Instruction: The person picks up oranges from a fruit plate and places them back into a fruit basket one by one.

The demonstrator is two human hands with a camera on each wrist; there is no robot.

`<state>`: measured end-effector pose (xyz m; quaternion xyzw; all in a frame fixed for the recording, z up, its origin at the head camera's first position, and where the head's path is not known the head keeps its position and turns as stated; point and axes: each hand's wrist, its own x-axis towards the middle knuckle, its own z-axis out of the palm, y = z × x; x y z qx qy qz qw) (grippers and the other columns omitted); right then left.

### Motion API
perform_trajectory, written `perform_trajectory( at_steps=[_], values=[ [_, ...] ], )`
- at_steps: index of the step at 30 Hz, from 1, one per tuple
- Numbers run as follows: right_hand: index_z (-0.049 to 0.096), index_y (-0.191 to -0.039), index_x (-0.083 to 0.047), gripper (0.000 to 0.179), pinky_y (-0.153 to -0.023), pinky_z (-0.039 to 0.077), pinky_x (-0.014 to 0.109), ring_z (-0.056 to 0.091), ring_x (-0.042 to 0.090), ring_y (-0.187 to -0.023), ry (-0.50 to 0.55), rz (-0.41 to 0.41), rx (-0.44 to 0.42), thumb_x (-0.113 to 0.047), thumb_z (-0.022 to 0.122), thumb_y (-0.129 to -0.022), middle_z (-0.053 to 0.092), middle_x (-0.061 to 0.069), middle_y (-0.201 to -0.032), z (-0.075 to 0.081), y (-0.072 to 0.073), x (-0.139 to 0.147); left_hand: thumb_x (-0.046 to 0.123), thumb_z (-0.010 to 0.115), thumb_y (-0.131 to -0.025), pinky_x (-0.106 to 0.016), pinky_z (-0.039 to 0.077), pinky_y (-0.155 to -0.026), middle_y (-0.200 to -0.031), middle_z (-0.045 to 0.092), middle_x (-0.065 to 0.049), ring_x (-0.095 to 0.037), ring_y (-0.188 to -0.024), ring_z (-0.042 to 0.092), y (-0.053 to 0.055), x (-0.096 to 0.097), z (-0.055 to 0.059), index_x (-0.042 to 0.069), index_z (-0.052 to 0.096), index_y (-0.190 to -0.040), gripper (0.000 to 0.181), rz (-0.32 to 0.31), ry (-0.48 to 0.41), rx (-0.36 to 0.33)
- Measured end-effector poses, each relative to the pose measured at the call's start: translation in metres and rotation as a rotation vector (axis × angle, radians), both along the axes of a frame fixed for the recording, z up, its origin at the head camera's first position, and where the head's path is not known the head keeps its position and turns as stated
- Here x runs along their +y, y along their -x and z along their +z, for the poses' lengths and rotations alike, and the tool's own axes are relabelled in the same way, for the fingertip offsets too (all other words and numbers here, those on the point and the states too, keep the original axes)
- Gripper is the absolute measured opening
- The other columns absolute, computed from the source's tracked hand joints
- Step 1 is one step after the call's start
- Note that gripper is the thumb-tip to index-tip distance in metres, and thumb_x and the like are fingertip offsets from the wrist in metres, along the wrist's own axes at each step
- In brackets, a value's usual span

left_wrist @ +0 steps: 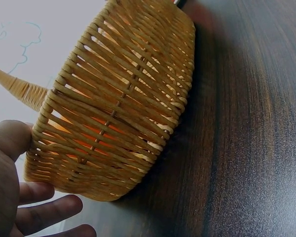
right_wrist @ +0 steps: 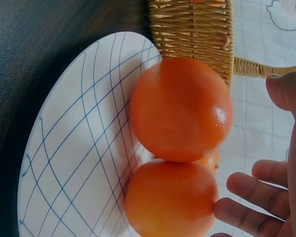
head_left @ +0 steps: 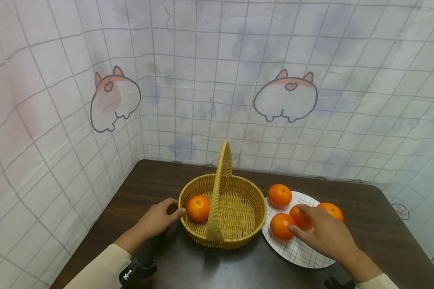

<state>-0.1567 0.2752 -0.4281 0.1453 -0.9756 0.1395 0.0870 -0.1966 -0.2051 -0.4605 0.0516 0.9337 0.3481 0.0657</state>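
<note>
A yellow wicker basket [head_left: 238,237] with a tall arched handle [head_left: 217,200] stands mid-table, one orange [head_left: 199,208] inside at its left. At the basket's left rim my left hand [head_left: 159,216] grips the edge, thumb over the rim and fingers along the outside wall; the left wrist view shows the woven side [left_wrist: 113,98] close up. My right hand [head_left: 327,233] hovers over a white plate [head_left: 307,257] with a grid pattern, fingers spread around an orange [head_left: 299,214]. Beside that one sits another orange [right_wrist: 182,109]. No orange is within the right hand's grasp.
More oranges lie at the plate's back [head_left: 279,195] and right side, one orange [head_left: 331,210] partly behind my right hand. The dark wooden table [head_left: 159,172] meets a white gridded curtain [head_left: 209,80] at the back and left.
</note>
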Motion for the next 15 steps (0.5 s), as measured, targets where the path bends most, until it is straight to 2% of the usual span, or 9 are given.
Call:
perform_trajectory(
  at_steps=[9,15],
  values=[
    [0.062,-0.139,-0.011,0.079,-0.069,0.057,0.056,0.065,0.040,-0.107,-0.027,-0.020,-0.034,-0.072,0.063,-0.089,0.065,0.017,-0.131,0.003,-0.001,0.006,0.053,0.064,-0.099,-0.051,0.053,-0.092,-0.118,0.069,-0.005,-0.023,-0.107,0.066,0.001,0.000,0.001,0.011,0.063,-0.128,0.051,-0.001,-0.008,0.000],
    [0.061,-0.138,-0.006,0.080,-0.062,0.056,0.052,0.068,0.036,-0.097,-0.029,-0.038,-0.047,-0.068,0.066,-0.089,0.066,0.017,-0.129,0.005,-0.001,0.016,0.053,0.064,-0.099,-0.052,0.052,-0.093,-0.119,0.069,-0.006,-0.024,-0.108,0.065,0.001,0.000,0.000,0.011,0.062,-0.128,0.052,-0.002,-0.001,-0.004]
  ],
)
